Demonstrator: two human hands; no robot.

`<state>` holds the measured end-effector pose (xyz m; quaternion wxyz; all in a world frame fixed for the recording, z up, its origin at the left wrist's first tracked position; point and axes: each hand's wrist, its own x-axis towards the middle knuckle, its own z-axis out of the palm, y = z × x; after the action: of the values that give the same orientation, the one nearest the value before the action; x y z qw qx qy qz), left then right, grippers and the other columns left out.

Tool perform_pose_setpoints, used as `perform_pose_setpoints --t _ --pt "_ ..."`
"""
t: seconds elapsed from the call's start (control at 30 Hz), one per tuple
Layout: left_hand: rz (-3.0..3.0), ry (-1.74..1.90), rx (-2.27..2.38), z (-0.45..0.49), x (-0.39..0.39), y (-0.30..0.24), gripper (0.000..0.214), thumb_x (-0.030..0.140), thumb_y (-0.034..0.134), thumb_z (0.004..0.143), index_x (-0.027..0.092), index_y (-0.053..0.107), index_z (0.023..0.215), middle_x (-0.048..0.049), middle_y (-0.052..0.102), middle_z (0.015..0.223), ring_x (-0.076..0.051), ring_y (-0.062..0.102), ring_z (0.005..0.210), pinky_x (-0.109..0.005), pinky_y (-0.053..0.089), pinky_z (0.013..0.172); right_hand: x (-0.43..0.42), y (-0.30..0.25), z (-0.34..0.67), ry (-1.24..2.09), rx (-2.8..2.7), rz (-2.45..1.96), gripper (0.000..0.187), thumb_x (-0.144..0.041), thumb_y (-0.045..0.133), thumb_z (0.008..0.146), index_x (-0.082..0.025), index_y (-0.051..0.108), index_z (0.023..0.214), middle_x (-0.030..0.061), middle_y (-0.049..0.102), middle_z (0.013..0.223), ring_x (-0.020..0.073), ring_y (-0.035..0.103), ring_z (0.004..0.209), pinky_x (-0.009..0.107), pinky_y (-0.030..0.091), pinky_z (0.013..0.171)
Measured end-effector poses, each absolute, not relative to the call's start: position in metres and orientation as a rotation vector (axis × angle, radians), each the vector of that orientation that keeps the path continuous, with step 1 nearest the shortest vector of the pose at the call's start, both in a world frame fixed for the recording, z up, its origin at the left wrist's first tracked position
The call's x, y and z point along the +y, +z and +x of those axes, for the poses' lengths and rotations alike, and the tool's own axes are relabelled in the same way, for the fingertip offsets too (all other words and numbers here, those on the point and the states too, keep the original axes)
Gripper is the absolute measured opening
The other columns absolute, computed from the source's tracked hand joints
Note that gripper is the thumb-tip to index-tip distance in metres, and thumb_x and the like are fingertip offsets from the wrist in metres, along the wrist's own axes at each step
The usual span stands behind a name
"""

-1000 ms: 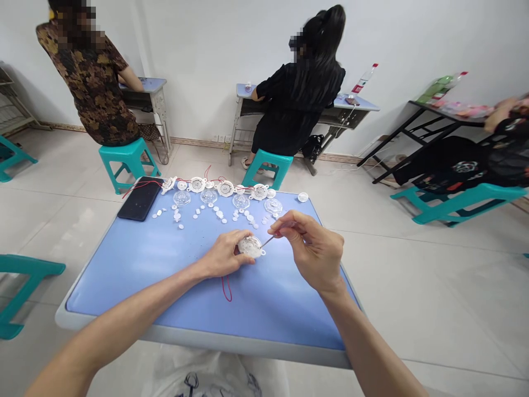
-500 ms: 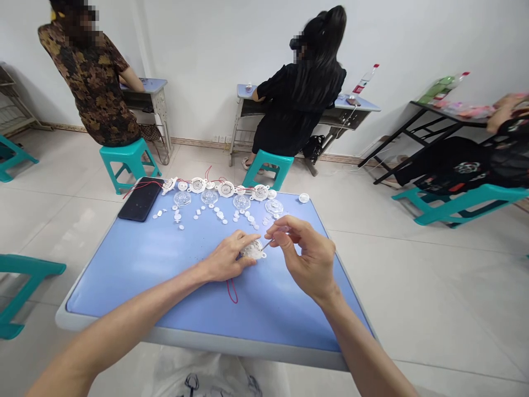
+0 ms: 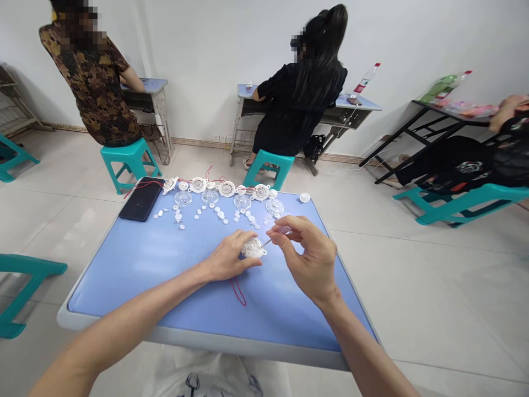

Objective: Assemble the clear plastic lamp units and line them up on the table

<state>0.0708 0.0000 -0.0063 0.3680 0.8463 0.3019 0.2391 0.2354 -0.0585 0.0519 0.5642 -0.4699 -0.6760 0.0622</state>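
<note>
A round clear plastic part [image 3: 252, 248] is gripped over the middle of the blue counter [image 3: 124, 275] by the curled left hand [image 3: 229, 256]; a thin metal pin [image 3: 268, 241], pinched by the right hand [image 3: 308, 259], points left, its tip meeting the part.

Glossy clear plastic part [image 3: 252, 248] (smooth-looking)

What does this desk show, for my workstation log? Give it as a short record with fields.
left hand: holds a clear round plastic part
right hand: pinches a thin metal tool, its tip at the part
below the part: red wire on the blue desk
far edge of desk: row of white round parts
just nearer: clear domes, small white discs
far left corner: black phone
nearby: person in patterned top, person in black, both at wall desks
</note>
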Motion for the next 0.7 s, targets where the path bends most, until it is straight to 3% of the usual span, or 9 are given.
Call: perform_pose_setpoints --t 0.23,0.5,0.7 --pt "2.176 0.587 0.777 0.0693 -0.0011 -0.0031 0.051 0.031 0.071 0.082 0.018 0.049 0.126 -0.0073 0.061 0.108 -0.023 0.059 0.098 -0.035 0.047 0.087 -0.0602 0.0526 0.2348 -0.09 -1.567 -1.126 0.028 -0.012 0.066 0.085 -0.026 0.064 0.11 -0.0015 0.071 0.084 0.014 0.069 0.07 0.029 0.062 0.067" --pt "2.175 0.589 0.78 0.0689 -0.0023 -0.0021 0.047 0.03 0.069 0.082 0.018 0.05 0.124 -0.0068 0.06 0.106 -0.022 0.058 0.095 -0.035 0.046 0.086 -0.0614 0.051 0.2376 -0.131 -1.542 -1.175 0.019 -0.013 0.067 0.084 -0.024 0.067 0.099 -0.0018 0.073 0.082 0.0135 0.07 0.066 0.027 0.061 0.066" --pt "2.189 0.576 0.764 0.0685 -0.0022 -0.0019 0.046 0.029 0.067 0.083 0.018 0.048 0.124 -0.0081 0.06 0.11 -0.023 0.057 0.099 -0.036 0.046 0.089 -0.0597 0.0537 0.2405 0.024 -1.534 -1.18 0.011 -0.015 0.065 0.086 -0.023 0.067 0.094 -0.0021 0.072 0.079 0.0135 0.069 0.068 0.029 0.061 0.068"
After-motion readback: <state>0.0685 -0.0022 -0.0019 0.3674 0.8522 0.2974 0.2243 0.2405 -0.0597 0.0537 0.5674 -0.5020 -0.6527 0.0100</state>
